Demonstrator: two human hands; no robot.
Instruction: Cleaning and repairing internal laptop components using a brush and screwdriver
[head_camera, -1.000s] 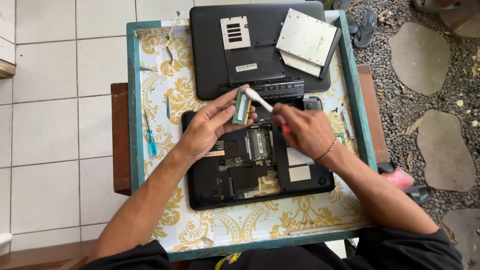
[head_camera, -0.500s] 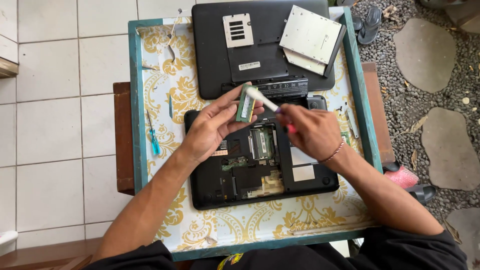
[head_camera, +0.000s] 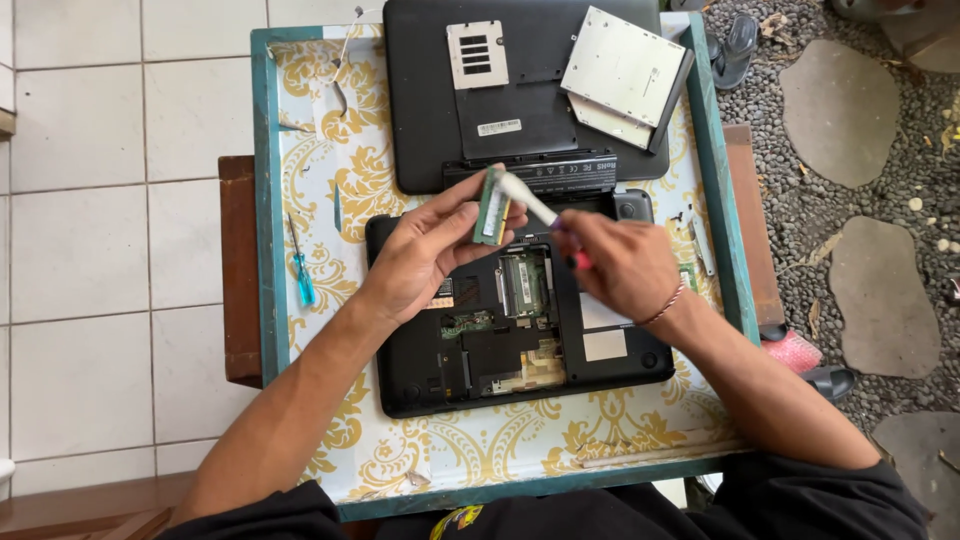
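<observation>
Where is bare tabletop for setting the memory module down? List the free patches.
Free: the strip of patterned tabletop between the opened laptop and the near teal edge; the left strip between the blue screwdriver and the laptop. Crowded: the far end, taken by the second laptop and optical drive, and the middle, where the left hand holds the memory module.

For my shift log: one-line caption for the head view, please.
Left hand holds a green memory module while the right hand puts a white-tipped brush to it, above an opened laptop.

green memory module (head_camera: 491, 207), yellow-patterned teal-edged table (head_camera: 262, 200)
</observation>
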